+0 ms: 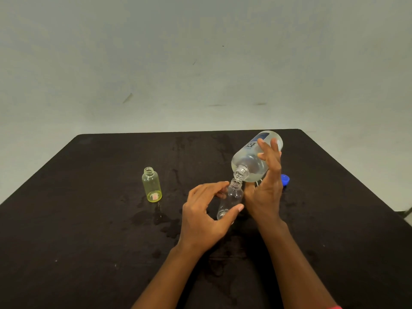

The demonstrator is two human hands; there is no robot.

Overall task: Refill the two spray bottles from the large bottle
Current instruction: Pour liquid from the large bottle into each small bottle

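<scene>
The right hand (266, 190) grasps the large bottle (250, 160) above the bench (93, 219), long axis tilted, mouth pointing down just over the open neck of the leaning clear spray bottle (231, 198), which the left hand (204, 216) pinches with its fingers (234, 211); the yellow spray bottle (151, 186) stands upright, apart.

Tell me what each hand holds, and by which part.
Left hand grips the small clear bottle by its body; right hand grips the tilted large bottle round its middle.
</scene>
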